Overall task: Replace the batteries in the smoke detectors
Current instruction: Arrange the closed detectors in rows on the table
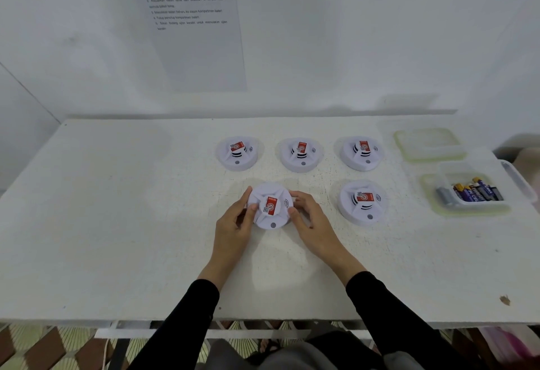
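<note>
Several round white smoke detectors with red labels lie on a white table (117,223). Three form a back row: one on the left (237,153), one in the middle (301,154) and one on the right (362,153). Another (362,202) sits at the front right. The front-left detector (270,205) is held from both sides, face up. My left hand (236,220) grips its left rim and my right hand (309,217) grips its right rim. A clear plastic box (455,171) at the right holds several batteries (473,191).
A clear plastic lid (428,143) lies behind the battery box, near the wall. A printed instruction sheet (190,27) hangs on the white wall behind the table. The table's front edge runs just under my forearms.
</note>
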### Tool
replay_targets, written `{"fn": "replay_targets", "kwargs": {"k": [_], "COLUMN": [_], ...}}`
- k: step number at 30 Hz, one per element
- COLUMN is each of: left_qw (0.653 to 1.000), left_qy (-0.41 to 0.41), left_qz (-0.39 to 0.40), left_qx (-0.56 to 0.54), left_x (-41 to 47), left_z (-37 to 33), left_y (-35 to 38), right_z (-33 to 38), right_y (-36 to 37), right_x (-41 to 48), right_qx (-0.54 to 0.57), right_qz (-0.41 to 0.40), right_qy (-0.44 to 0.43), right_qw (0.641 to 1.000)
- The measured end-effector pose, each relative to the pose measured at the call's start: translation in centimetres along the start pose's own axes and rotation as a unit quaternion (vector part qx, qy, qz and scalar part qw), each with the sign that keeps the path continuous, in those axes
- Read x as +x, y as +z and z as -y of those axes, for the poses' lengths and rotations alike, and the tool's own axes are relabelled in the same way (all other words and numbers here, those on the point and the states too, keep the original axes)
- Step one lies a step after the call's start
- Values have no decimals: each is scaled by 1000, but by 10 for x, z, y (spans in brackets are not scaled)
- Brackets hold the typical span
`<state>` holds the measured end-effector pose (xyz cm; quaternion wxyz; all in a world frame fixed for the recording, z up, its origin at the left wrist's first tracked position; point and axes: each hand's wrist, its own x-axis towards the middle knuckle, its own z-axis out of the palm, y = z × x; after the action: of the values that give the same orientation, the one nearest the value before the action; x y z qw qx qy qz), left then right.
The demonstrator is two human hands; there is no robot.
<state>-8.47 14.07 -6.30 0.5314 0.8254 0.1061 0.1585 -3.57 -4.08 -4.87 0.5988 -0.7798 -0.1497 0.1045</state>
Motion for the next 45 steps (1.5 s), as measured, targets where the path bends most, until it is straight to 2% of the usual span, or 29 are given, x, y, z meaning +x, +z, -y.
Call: {"fn": "replay_targets", "kwargs": {"k": [45], "left_qw": [1000], "left_qy": [0], "left_qz": [6], "left_qx": [-14], "left_x": [0], "left_z": [0], "left_y": [-1], "right_z": [-7], "right_y": [1], "right_x": [1], "right_qx": [-30], "right_qz": [-12], "right_qy": [0], "right_qw": [999]}}
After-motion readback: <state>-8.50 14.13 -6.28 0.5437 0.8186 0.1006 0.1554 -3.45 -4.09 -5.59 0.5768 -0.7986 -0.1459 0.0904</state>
